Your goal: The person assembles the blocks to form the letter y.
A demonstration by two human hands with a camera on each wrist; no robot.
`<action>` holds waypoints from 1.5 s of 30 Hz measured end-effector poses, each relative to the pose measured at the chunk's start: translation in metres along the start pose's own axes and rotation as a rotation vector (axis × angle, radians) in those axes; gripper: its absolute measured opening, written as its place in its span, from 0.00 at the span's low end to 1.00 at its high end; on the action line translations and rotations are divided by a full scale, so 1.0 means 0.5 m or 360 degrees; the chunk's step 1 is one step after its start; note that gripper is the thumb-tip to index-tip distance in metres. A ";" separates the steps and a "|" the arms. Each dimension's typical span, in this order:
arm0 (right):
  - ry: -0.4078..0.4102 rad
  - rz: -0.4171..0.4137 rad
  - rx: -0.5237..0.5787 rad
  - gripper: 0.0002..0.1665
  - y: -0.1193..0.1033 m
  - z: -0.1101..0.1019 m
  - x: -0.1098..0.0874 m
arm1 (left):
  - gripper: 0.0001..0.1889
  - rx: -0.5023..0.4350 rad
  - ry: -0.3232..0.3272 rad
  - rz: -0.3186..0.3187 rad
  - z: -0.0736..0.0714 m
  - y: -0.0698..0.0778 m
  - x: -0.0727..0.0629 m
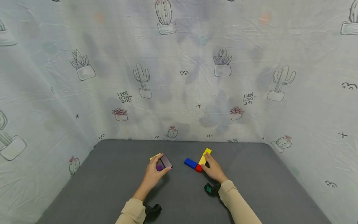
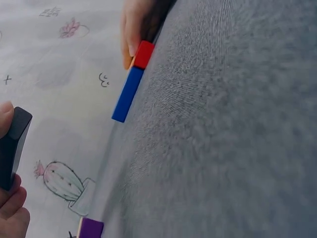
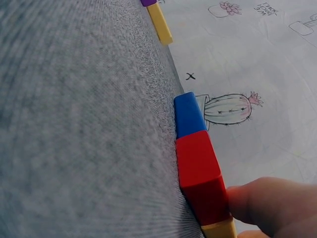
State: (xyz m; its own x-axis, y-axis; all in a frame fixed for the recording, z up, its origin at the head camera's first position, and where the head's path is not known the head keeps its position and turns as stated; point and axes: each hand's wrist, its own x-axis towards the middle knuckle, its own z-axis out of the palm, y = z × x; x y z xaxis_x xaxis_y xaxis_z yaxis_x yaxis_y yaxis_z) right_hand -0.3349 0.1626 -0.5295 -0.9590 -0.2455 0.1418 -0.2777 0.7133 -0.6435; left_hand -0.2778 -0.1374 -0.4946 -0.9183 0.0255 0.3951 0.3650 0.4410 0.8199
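My left hand [image 1: 153, 172] grips a dark, flat rectangular block [image 1: 166, 161] between thumb and fingers; the left wrist view shows the block [image 2: 17, 141] tilted up on edge. Beneath and beside that hand lie a purple block [image 1: 159, 168] and a yellow block [image 1: 155, 156], both partly hidden. My right hand [image 1: 215, 171] holds a near yellow block [image 1: 202, 160], thumb by the red block [image 1: 198, 168] and fingertips toward the far yellow block [image 1: 208, 151]. A blue block [image 1: 190, 163] meets the red one, forming a V with the yellow pieces. In the right wrist view the thumb [image 3: 267, 203] touches the red block [image 3: 198, 158].
The blocks lie on a dark grey cloth-covered table [image 1: 184, 193]. A pale cactus-print curtain [image 1: 190, 87] encloses its back and sides. Black wrist-worn devices show below the left hand [image 1: 153, 210] and the right hand [image 1: 211, 189].
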 end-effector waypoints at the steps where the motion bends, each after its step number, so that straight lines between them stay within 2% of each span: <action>1: 0.0001 0.0000 0.0004 0.39 0.001 -0.001 0.000 | 0.37 0.0025 -0.0005 0.0009 0.005 0.000 0.003; 9: 0.0009 -0.0016 0.0005 0.39 0.002 -0.003 -0.002 | 0.38 -0.0024 -0.0043 -0.0001 0.054 0.005 0.029; 17: 0.0018 -0.0020 -0.0002 0.40 0.007 0.002 -0.002 | 0.38 0.0032 -0.0054 -0.0051 0.110 0.011 0.051; 25: 0.0051 0.0001 0.0000 0.39 0.005 0.000 0.002 | 0.36 0.0068 -0.0078 -0.0196 0.156 0.009 0.068; 28: 0.0044 -0.0014 -0.0010 0.39 0.005 0.002 0.003 | 0.35 0.0055 -0.0030 -0.0261 0.167 0.006 0.072; 32: 0.0068 -0.0093 0.0033 0.41 0.003 0.005 -0.001 | 0.35 0.0057 0.0077 -0.0304 0.179 0.000 0.084; 36: 0.0099 -0.0158 0.0021 0.42 -0.001 0.006 -0.003 | 0.34 0.0068 0.0140 -0.0347 0.189 -0.007 0.097; 41: 0.0049 -0.0050 0.0018 0.39 -0.001 0.007 0.002 | 0.34 0.0094 0.0206 -0.0400 0.200 -0.016 0.108; 45: 0.0036 0.0010 -0.0014 0.39 0.000 0.004 0.004 | 0.34 0.0155 0.0233 -0.0373 0.210 -0.017 0.111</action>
State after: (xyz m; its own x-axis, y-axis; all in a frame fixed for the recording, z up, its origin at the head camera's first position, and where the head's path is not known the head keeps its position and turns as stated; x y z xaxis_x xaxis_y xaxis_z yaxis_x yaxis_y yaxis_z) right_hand -0.3370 0.1608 -0.5307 -0.9618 -0.2257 0.1549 -0.2718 0.7206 -0.6379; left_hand -0.3482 -0.0456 -0.5233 -0.9413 -0.2139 0.2613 0.1228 0.5038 0.8551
